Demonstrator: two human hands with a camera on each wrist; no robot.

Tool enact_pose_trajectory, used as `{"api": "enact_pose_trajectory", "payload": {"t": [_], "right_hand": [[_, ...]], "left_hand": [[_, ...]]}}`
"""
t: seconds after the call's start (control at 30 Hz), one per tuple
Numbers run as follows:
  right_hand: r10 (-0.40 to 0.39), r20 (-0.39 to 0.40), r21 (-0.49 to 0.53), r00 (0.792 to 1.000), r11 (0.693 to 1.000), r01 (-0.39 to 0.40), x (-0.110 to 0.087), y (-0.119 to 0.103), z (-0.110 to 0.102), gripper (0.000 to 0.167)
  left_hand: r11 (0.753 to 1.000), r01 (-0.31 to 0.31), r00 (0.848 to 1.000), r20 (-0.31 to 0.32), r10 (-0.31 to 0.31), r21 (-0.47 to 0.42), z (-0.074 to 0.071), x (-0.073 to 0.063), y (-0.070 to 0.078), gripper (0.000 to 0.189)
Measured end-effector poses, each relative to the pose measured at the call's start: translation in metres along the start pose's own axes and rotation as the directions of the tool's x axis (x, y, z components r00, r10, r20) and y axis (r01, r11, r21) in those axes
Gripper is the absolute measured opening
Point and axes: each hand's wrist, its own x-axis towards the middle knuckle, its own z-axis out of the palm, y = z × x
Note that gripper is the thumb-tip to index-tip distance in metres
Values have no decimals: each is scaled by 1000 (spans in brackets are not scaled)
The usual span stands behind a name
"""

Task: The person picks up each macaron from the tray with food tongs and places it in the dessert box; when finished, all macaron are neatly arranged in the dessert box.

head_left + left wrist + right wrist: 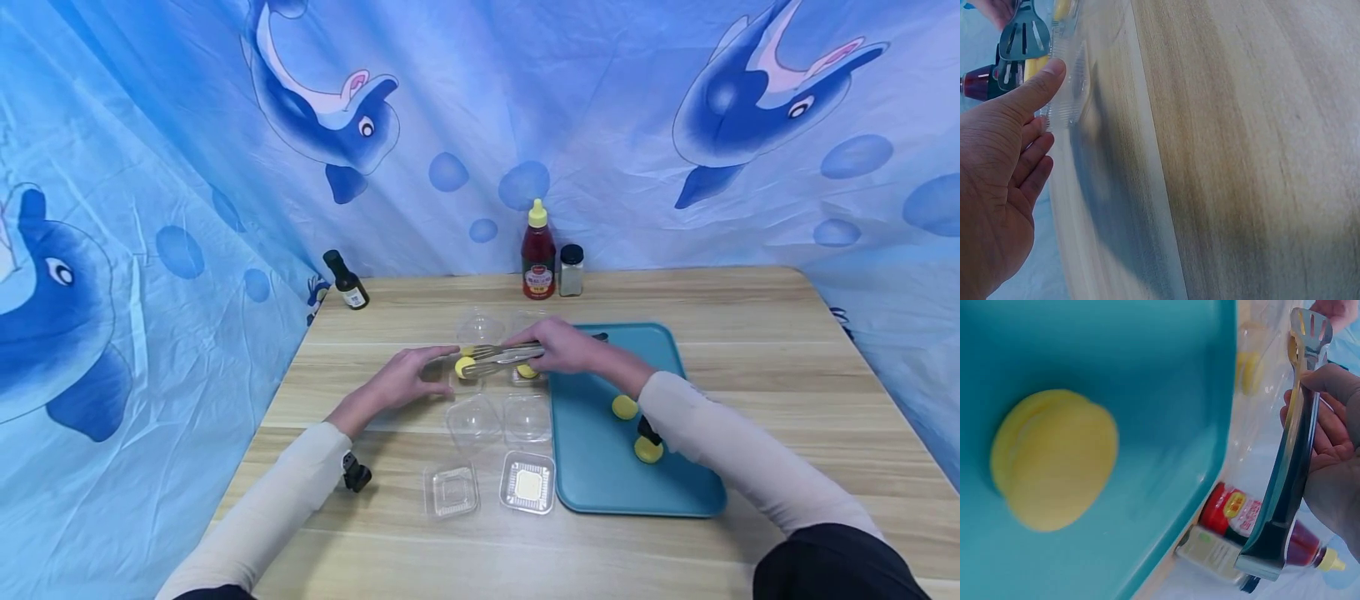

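My right hand grips metal tongs with slotted heads, seen side-on in the right wrist view. The tong heads are at a round yellow sandwich cake, low over a clear plastic box at the middle left. Beside that box is my left hand, thumb and fingers spread apart at its side. In the left wrist view the thumb tip overlaps the box's ribbed wall. Another yellow cake sits in the neighbouring box, partly hidden under the tongs.
Under my right forearm lies a blue-green tray with two yellow cakes. Clear lids and two boxes are nearer me. A red sauce bottle, a shaker and a dark bottle stand at the back.
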Motion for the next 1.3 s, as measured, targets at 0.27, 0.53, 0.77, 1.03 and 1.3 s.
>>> {"api": "enact_pose_trajectory", "payload": {"t": [0.27,0.53,0.77,1.03,1.3], "right_hand": [[34,16,-95,999,995,-32,11,-19,-3,52],[102,65,-149,993,985,-92,24,-43,-8,48],[106,105,-227,989,971,-80,31,-55,-9,47],[149,105,-232,983,965,-121,34,-57,-2,49],[187,104,-242,977,957,-158,34,-61,0,45]], "left_hand": [[1000,-8,1000,-4,8,8,-1,0,2,84],[1000,-12,1000,-9,12,14,0,0,3,85],[1000,-3,1000,-7,3,20,0,2,3,86],[1000,-4,1000,2,4,11,0,2,4,85],[1000,-5,1000,5,4,12,0,2,5,84]]}}
